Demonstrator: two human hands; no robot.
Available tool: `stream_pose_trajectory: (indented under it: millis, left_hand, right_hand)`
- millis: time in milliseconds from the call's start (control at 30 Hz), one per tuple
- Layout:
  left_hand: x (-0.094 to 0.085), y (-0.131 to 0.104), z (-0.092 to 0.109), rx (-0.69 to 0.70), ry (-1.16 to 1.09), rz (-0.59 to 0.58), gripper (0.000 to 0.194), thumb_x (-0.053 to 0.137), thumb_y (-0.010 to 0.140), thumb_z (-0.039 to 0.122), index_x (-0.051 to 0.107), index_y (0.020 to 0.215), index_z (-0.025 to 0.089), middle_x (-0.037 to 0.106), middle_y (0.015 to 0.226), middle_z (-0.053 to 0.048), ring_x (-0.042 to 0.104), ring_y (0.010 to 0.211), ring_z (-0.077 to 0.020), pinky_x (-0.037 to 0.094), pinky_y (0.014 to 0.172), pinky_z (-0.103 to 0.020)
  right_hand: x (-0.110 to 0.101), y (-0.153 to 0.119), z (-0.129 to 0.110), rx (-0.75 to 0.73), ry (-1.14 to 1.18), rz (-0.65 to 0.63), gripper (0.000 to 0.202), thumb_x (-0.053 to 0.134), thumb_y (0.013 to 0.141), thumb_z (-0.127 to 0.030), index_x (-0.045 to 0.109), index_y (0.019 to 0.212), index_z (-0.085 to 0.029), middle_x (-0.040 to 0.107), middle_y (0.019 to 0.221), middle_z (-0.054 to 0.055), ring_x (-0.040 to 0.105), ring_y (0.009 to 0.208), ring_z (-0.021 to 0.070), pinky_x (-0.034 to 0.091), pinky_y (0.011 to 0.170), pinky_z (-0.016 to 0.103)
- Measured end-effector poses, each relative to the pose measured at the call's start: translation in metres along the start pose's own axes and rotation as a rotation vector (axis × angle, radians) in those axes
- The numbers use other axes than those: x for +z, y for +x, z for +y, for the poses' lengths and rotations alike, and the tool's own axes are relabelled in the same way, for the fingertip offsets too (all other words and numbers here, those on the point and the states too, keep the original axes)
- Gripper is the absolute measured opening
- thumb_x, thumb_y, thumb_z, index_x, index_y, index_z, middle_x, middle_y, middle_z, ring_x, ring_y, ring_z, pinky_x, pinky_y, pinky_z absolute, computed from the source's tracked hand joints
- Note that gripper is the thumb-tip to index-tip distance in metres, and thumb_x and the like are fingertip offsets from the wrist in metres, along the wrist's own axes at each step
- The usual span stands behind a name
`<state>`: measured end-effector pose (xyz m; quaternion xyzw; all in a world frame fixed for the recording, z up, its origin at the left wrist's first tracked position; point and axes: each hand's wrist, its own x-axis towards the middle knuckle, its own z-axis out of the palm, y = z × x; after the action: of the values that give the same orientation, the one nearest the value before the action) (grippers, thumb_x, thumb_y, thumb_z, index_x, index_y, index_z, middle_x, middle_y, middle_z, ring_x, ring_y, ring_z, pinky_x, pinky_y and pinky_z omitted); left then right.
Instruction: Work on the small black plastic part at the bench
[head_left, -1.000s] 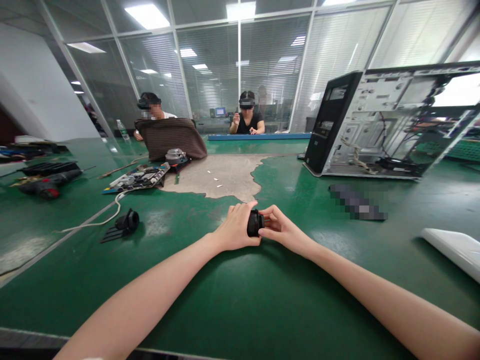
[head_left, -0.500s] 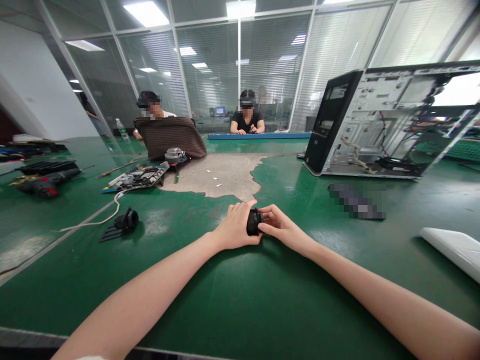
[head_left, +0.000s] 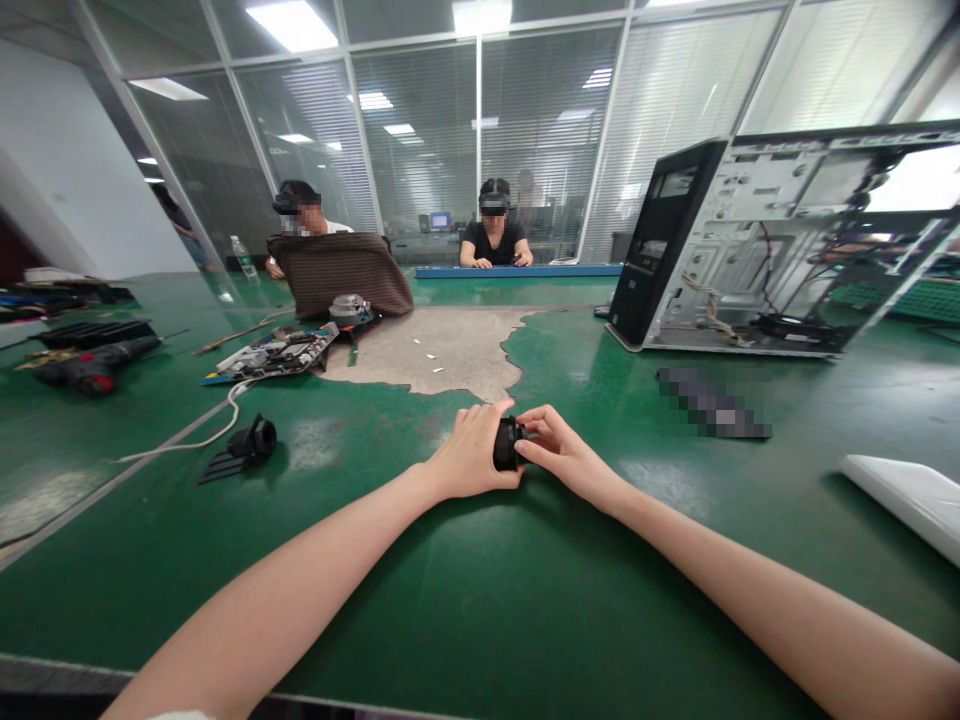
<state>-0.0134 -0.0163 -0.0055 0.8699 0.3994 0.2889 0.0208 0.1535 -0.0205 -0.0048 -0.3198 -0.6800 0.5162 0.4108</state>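
A small black, chunky part (head_left: 506, 446) is held just over the green table (head_left: 480, 600), in the middle of the head view. My left hand (head_left: 472, 450) wraps round its left side, thumb toward me. At the part's right end, the thumb and fingertips of my right hand (head_left: 553, 440) pinch a narrower black piece. My fingers cover much of both, so the exact kind does not show. Off to the left lies a black plastic piece with a round collar and flat slats (head_left: 251, 442).
On the left are a circuit board (head_left: 277, 352), a power drill (head_left: 97, 365) and a white cable (head_left: 217, 432). An opened computer case (head_left: 667, 250) stands at right, a white panel (head_left: 911, 500) nearer me. Two people sit across the table, one behind a brown bag (head_left: 337, 270).
My right hand's fingers have shifted slightly on the end of the black part. My left hand keeps its place.
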Motion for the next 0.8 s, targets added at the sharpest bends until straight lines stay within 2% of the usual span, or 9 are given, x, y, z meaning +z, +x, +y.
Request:
stream_pose_trajectory:
  millis: [100, 233, 433, 567, 700, 800]
  left_hand:
    - [-0.0009, 0.0001, -0.0008, 0.005, -0.007, -0.007, 0.071, 0.059, 0.06, 0.036, 0.026, 0.12, 0.017, 0.046, 0.111, -0.01, 0.043, 0.098, -0.0268, 0.031, 0.084, -0.041]
    - [-0.0019, -0.0001, -0.0008, 0.001, -0.015, -0.018, 0.076, 0.062, 0.057, 0.035, 0.025, 0.121, 0.018, 0.046, 0.109, -0.01, 0.044, 0.098, -0.0272, 0.03, 0.084, -0.041]
    - [-0.0022, 0.0001, 0.0016, -0.018, -0.019, -0.013, 0.072, 0.06, 0.06, 0.036, 0.026, 0.121, 0.019, 0.047, 0.11, -0.01, 0.043, 0.099, -0.0275, 0.03, 0.085, -0.042]
    - [-0.0021, 0.0003, 0.0019, -0.019, -0.018, -0.02, 0.073, 0.061, 0.06, 0.036, 0.025, 0.121, 0.018, 0.046, 0.112, -0.01, 0.043, 0.1, -0.0275, 0.03, 0.085, -0.042]
    - [-0.002, 0.0001, 0.0013, -0.018, -0.013, -0.022, 0.073, 0.06, 0.06, 0.036, 0.026, 0.121, 0.018, 0.046, 0.113, -0.01, 0.043, 0.1, -0.0275, 0.03, 0.085, -0.042]
    - [-0.0023, 0.0, 0.0008, -0.015, -0.004, -0.021, 0.075, 0.062, 0.058, 0.035, 0.026, 0.122, 0.017, 0.046, 0.112, -0.01, 0.044, 0.099, -0.0272, 0.031, 0.085, -0.041]
  right_hand:
    - [-0.002, -0.0019, 0.0009, 0.008, 0.021, -0.054, 0.031, 0.057, 0.074, -0.027, 0.04, 0.099, -0.022, 0.053, 0.091, 0.001, 0.056, 0.084, 0.0139, 0.044, 0.078, 0.033]
    - [-0.0036, -0.0044, -0.0016, 0.009, 0.035, -0.098, 0.036, 0.063, 0.07, -0.025, 0.041, 0.097, -0.022, 0.053, 0.093, 0.002, 0.055, 0.089, 0.0146, 0.042, 0.083, 0.034]
    - [-0.0013, -0.003, -0.0024, 0.005, 0.0, -0.02, 0.019, 0.051, 0.079, -0.034, 0.044, 0.092, -0.022, 0.055, 0.088, 0.0, 0.055, 0.084, 0.0134, 0.044, 0.081, 0.033]
    - [-0.0011, -0.0011, -0.0001, 0.009, -0.042, 0.012, 0.022, 0.051, 0.078, -0.033, 0.044, 0.096, -0.022, 0.054, 0.088, 0.001, 0.055, 0.085, 0.0142, 0.045, 0.08, 0.034]
    - [-0.003, -0.0021, 0.0004, 0.007, -0.028, -0.017, 0.025, 0.055, 0.076, -0.028, 0.043, 0.098, -0.022, 0.051, 0.1, 0.003, 0.054, 0.092, 0.015, 0.042, 0.084, 0.035]
    - [-0.0035, -0.0045, 0.0001, -0.016, 0.03, -0.073, 0.029, 0.06, 0.072, -0.026, 0.042, 0.095, -0.022, 0.05, 0.101, 0.003, 0.055, 0.091, 0.015, 0.043, 0.083, 0.035]
